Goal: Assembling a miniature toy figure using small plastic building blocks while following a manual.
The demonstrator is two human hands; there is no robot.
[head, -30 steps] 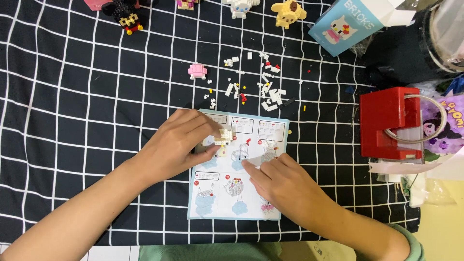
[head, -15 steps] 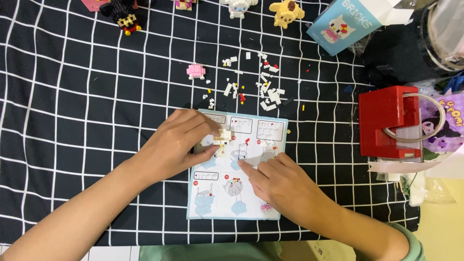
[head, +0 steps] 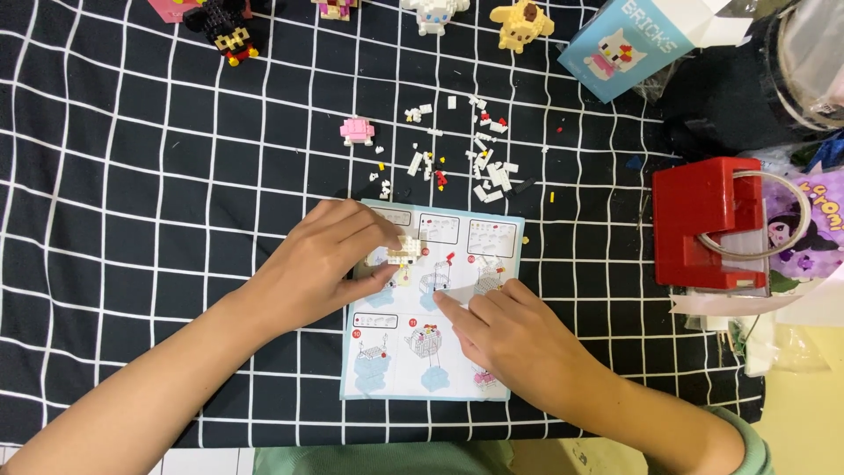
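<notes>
My left hand [head: 325,259] pinches a small white and cream brick model [head: 403,250] between thumb and fingers, just above the light blue instruction sheet [head: 387,369]. My right hand [head: 519,339] lies flat on the sheet, its forefinger tip touching one of the printed step pictures near the middle. Several loose white, red and yellow bricks [head: 466,154] are scattered on the black checked cloth [head: 132,193] beyond the sheet. A small pink brick piece [head: 356,131] sits to their left.
Finished brick figures line the far edge: a black one [head: 224,26], a white one [head: 435,13] and a yellow one [head: 520,22]. A blue box [head: 633,44] lies at the far right. A red block-shaped device [head: 703,224] stands at the right beside a purple bag [head: 813,224].
My right forefinger has slid slightly left on the sheet. My left hand stays on the small model with hardly any movement.
</notes>
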